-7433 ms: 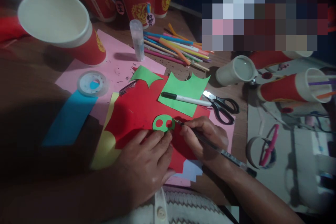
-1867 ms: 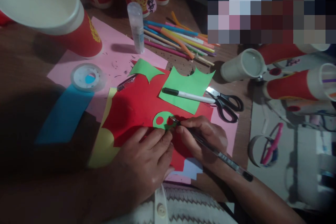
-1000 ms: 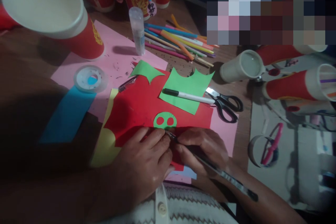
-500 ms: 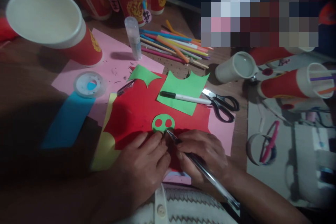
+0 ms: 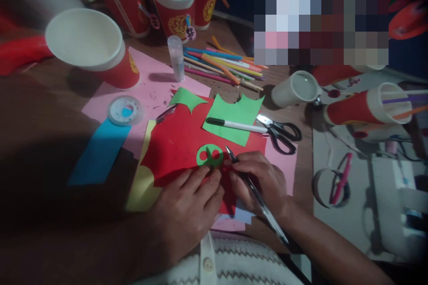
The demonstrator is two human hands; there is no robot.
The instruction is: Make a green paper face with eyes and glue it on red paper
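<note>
My left hand lies flat with fingers stretched over the red paper. Its fingertips touch the lower edge of a small round green paper cutout with two round holes showing red. A pen with a silver tip is gripped in my right hand, the tip raised a little to the right of the cutout. Above them lies a cut green sheet, with a black-capped white marker across it and black-handled scissors at its right. A smaller green scrap lies to the left.
Pink paper, a tape roll and a blue strip lie at left. A glue stick stands near several coloured sticks. Paper cups and a white mug surround the work; a box lid is at right.
My right hand has lifted the pen tip off the green cutout and moved it right. My left fingers have shifted slightly right. The whole view has shifted somewhat.
</note>
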